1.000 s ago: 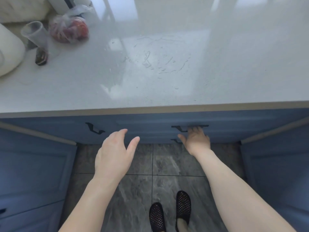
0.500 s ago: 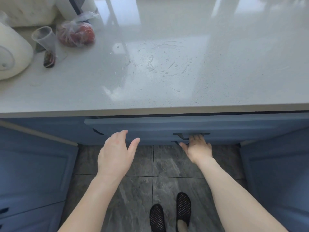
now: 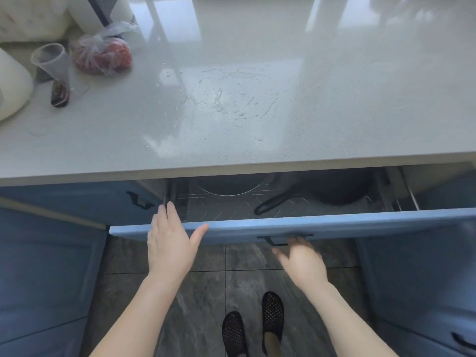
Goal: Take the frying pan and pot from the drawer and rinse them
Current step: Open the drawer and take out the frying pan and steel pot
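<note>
I look down on a pale grey speckled countertop (image 3: 257, 73), glossy, with a smear of water drops (image 3: 231, 99) near its middle and window light reflected at the far edge. At its far left I see a clear plastic cup (image 3: 52, 64) lying tilted, a small dark packet (image 3: 60, 94) just beside its base, a clear bag of red produce (image 3: 103, 56) next to the cup, and the curved edge of a white appliance (image 3: 13, 83). Below the counter are blue cabinet fronts (image 3: 46, 266) with black handles, and a grey marbled tile floor (image 3: 206, 292) where my two black mesh shoes (image 3: 253, 328) stand.

The blue drawer (image 3: 283, 225) is pulled out. Inside, on a patterned liner, the dark frying pan (image 3: 322, 189) lies toward the right with its black handle pointing toward the front left; the round rim of the pot (image 3: 224, 188) shows to its left, mostly hidden under the counter edge.

My left hand (image 3: 171, 243) is flat with fingers straight, fingertips reaching over the drawer's front edge at its left end, holding nothing. My right hand (image 3: 301, 261) is just below the drawer's black handle (image 3: 283, 239); it is motion-blurred, fingers loosely spread and grasping nothing that I can see.

Half a second ago the drawer was only cracked open, my right fingers were hooked on its handle, and my left hand hung in front of the drawer face. Now the drawer is out far enough to expose the pan, and my right hand has let go.
</note>
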